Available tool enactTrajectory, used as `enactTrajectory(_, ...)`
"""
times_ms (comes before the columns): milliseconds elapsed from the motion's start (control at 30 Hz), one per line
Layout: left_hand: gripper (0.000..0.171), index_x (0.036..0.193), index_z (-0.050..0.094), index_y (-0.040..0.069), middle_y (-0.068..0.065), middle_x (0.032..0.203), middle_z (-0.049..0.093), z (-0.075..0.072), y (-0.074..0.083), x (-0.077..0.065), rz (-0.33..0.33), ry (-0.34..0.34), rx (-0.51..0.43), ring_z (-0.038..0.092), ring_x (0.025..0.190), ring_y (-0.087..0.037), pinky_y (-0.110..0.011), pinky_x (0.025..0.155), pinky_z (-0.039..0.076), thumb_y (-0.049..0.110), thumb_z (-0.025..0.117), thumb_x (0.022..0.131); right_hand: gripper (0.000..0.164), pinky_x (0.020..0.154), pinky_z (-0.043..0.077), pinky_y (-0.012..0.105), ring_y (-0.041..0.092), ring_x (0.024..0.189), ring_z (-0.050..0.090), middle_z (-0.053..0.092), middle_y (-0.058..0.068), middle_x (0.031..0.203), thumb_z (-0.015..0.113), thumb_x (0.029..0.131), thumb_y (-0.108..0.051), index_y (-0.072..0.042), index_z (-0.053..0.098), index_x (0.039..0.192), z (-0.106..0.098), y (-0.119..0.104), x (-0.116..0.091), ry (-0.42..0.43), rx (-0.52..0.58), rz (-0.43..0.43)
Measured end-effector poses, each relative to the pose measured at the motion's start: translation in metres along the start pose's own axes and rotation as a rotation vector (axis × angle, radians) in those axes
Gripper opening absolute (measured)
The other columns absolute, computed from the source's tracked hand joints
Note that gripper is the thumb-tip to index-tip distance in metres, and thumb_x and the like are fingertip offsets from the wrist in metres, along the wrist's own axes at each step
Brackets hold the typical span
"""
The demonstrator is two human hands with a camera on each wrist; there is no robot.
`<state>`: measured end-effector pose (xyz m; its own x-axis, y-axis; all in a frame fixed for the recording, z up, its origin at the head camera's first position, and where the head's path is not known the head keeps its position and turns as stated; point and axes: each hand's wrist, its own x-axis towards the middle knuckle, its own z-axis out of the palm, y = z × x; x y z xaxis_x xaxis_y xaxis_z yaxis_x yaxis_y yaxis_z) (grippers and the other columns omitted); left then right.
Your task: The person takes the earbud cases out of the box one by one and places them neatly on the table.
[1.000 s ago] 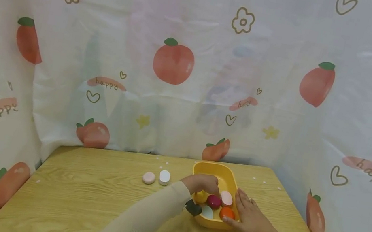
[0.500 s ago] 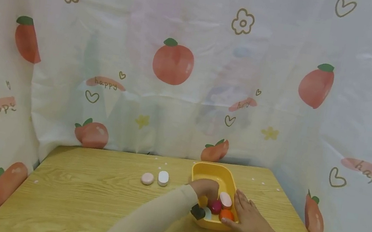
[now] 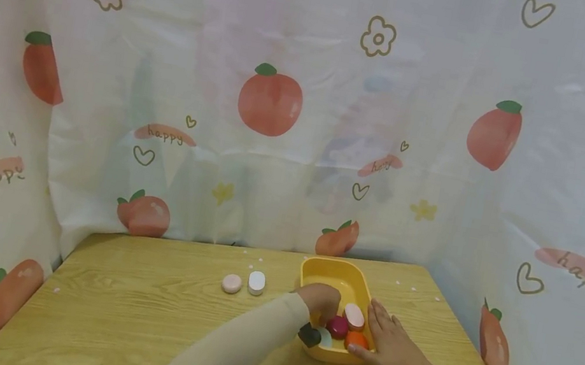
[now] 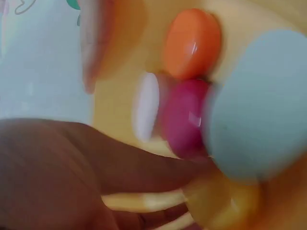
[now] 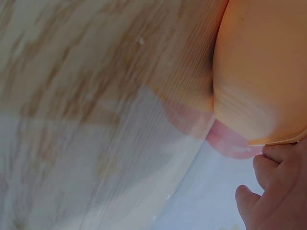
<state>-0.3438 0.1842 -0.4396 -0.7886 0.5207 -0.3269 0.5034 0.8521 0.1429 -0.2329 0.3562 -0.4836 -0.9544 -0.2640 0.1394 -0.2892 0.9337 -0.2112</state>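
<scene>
My left hand [image 3: 322,298] reaches over the left rim into a yellow bin [image 3: 324,354]. In the left wrist view its thumb lies against a glossy yellow rounded piece [image 4: 225,201], with curled fingers on the other side, partly hidden. Beside it in the bin are a dark magenta piece [image 3: 338,327], a pale pink oval one [image 3: 354,316], an orange one [image 3: 356,340] and a pale mint one [image 4: 264,105]. My right hand [image 3: 394,351] rests along the bin's right side, fingers extended outside and thumb at the rim near the orange piece.
On the wooden table [image 3: 143,312], left of the bin, lie a pale pink round piece [image 3: 231,283] and a white oval piece [image 3: 256,283]. A fruit-printed curtain [image 3: 267,197] stands behind the table and along both sides.
My left hand has moved lower in the bin, off the magenta piece and onto the yellow one, which it now hides in the head view. The magenta piece has shifted slightly nearer. My right hand stays put.
</scene>
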Motion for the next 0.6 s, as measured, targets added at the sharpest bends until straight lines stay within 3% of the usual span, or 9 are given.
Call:
enactTrajectory(133, 0.011, 0.080, 0.068, 0.010, 0.000, 0.080, 0.057, 0.0020, 0.0007, 0.0019, -0.003, 0.003, 0.022, 0.050, 0.076, -0.017, -0.026, 0.073, 0.046, 0.006, 0.079, 0.078, 0.092, 0.112, 0.015, 0.062, 0.040, 0.143, 0.017, 0.019, 0.025, 0.156, 0.053, 0.093, -0.059, 0.010, 0.027, 0.147, 0.0006, 0.0008, 0.0002, 0.006, -0.006, -0.004)
enactTrajectory(333, 0.013, 0.073, 0.067, 0.010, -0.002, 0.075, 0.056, 0.0049, 0.0000, 0.0022, 0.033, 0.034, 0.012, 0.048, 0.070, -0.018, -0.027, 0.066, 0.043, 0.008, 0.079, 0.076, 0.092, 0.112, 0.016, 0.062, 0.040, 0.143, 0.018, 0.020, 0.025, 0.156, 0.054, 0.093, -0.059, 0.010, 0.027, 0.147, 0.0019, 0.0012, -0.0009, 0.025, 0.003, -0.015)
enactTrajectory(467, 0.016, 0.067, 0.066, 0.009, -0.002, 0.073, 0.056, 0.0066, -0.0007, 0.0003, 0.054, 0.048, -0.027, 0.047, 0.068, -0.018, -0.028, 0.063, 0.042, 0.007, 0.079, 0.076, 0.092, 0.112, 0.015, 0.061, 0.039, 0.143, 0.017, 0.020, 0.024, 0.156, 0.054, 0.092, -0.060, 0.009, 0.028, 0.147, 0.0037, 0.0011, -0.0010, 0.031, 0.003, -0.017)
enactTrajectory(600, 0.015, 0.068, 0.067, 0.009, -0.002, 0.073, 0.057, 0.0062, -0.0004, 0.0001, 0.027, 0.046, -0.081, 0.049, 0.068, -0.018, -0.028, 0.061, 0.044, 0.006, 0.079, 0.076, 0.091, 0.112, 0.016, 0.062, 0.040, 0.143, 0.018, 0.021, 0.024, 0.156, 0.055, 0.093, -0.059, 0.010, 0.029, 0.147, 0.0032, 0.0014, -0.0008, 0.041, -0.007, -0.020)
